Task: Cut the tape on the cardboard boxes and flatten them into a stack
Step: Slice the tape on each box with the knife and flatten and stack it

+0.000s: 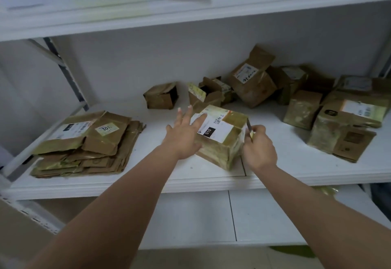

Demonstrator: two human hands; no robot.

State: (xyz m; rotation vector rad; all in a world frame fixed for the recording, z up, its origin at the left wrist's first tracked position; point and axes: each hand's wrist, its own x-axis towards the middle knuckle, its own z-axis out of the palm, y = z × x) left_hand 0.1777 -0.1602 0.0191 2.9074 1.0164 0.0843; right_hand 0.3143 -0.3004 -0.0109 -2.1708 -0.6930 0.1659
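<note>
The box [220, 139] under the left hand [184, 133] is made of brown cardboard, wrapped in glossy clear tape and faced with a smooth white paper label [215, 129]. A thin metal blade [248, 125] is gripped by the right hand [259, 148]. The flattened stack [84, 146] is seen as creased matt cardboard, and the shelf [296, 163] as smooth white-painted board

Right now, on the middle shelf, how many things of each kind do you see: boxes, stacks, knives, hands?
box being cut: 1
unflattened boxes behind: at least 6; they overlap
stack of flattened boxes: 1
knife: 1
hands: 2, the left hand and the right hand
Total: at least 11
</note>
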